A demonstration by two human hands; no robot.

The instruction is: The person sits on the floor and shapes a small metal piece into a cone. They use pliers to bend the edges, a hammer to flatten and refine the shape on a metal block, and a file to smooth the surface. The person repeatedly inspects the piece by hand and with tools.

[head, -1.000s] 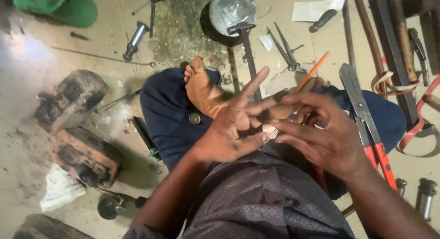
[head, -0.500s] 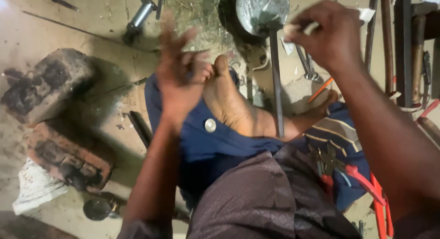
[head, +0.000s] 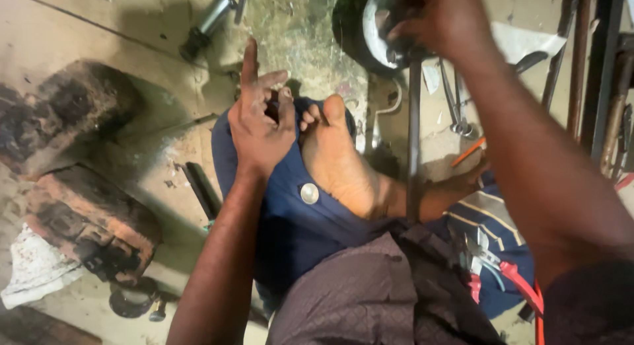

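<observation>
Up at the frame's top, the right hand (head: 441,22) closes on the round metal piece (head: 380,29) atop a dark rod (head: 414,140), steadying it; left hand (head: 259,123) hovers spread, centre-left, above the blue cloth (head: 290,226).

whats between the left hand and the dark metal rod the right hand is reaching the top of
In the head view, the person's bare foot, sole up on blue cloth, lies between the left hand and the dark metal rod; the right hand is at the rod's top.

A floor-level metalworking workshop, probably a small smith's: a stained concrete floor (head: 79,28) strewn with scorched bricks (head: 92,219), steel rods (head: 598,74), tweezers (head: 456,114), red-handled pliers (head: 508,272) and a round metal bowl (head: 373,28).
</observation>
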